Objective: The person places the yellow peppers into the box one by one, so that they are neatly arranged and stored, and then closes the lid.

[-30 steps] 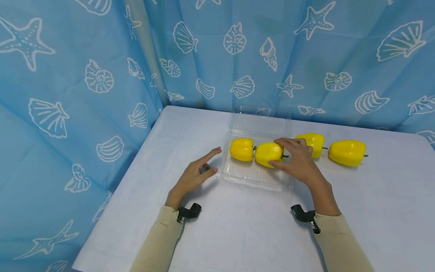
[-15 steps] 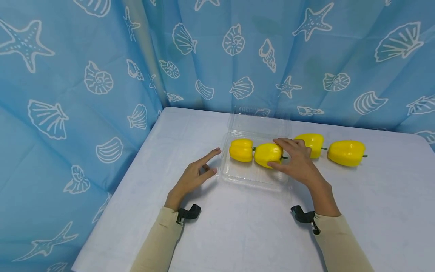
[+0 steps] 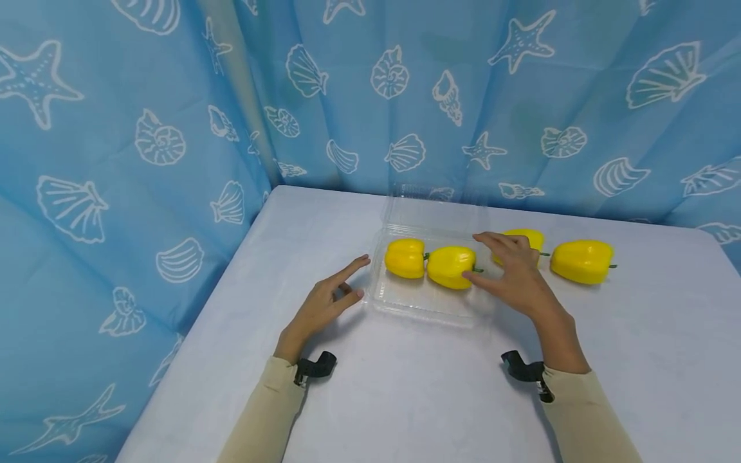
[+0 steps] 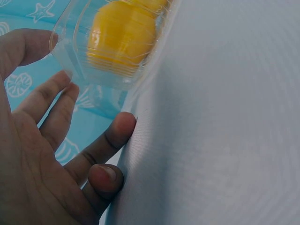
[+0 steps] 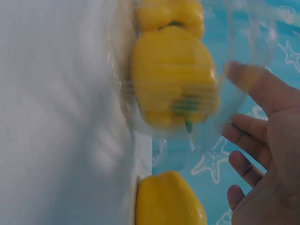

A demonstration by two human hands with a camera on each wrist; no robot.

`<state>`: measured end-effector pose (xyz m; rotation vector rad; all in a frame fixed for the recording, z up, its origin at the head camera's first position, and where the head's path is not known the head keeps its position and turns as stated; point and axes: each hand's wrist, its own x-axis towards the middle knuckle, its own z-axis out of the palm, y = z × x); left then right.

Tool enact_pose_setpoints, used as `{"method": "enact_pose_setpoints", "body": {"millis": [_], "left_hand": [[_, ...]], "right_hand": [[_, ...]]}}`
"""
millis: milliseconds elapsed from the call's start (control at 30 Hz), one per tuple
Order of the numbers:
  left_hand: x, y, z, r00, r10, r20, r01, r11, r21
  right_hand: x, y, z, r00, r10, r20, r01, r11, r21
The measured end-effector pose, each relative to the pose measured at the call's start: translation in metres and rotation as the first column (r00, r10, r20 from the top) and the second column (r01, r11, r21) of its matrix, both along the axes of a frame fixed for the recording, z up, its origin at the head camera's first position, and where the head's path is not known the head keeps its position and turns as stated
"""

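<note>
Two yellow bell peppers lie in a clear plastic clamshell box point(image 3: 422, 313) whose lid point(image 3: 434, 209) stands open toward the curtain. The left pepper point(image 3: 404, 258) and the right pepper point(image 3: 449, 267) sit in a row, green stems pointing right. My right hand point(image 3: 515, 273) is spread beside the right pepper, fingers parted and not gripping it. At the box's left side my left hand point(image 3: 324, 305) has its fingers extended; in the left wrist view the thumb and fingertips point(image 4: 63, 77) are at the clear wall, holding nothing else.
Two more yellow bell peppers lie right of the box: one point(image 3: 529, 239) partly hidden behind my right hand, the other point(image 3: 581, 262) farther right. A white cloth covers the table point(image 3: 405, 386). Blue shell-print curtains point(image 3: 376, 96) hang behind and at the left.
My right hand has let go of the right pepper in the box, its fingers opening and drawing back to the right. The left hand keeps its place by the box.
</note>
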<state>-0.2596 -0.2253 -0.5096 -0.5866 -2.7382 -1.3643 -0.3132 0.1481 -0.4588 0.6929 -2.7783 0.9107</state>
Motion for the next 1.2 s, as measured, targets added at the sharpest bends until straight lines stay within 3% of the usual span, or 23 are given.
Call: {"method": "enact_pose_setpoints", "body": {"millis": [800, 1200], "left_hand": [[0.002, 0.003, 0.0, 1.0, -0.007, -0.027, 0.007, 1.0, 0.014], [0.005, 0.004, 0.003, 1.0, 0.007, -0.017, -0.007, 1.0, -0.002]], "right_hand": [[0.0, 0.039, 0.007, 0.987, -0.151, -0.054, 0.153, 0.988, 0.027], [0.0, 0.066, 0.008, 0.976, -0.217, -0.022, 0.218, 0.975, 0.04]]}}
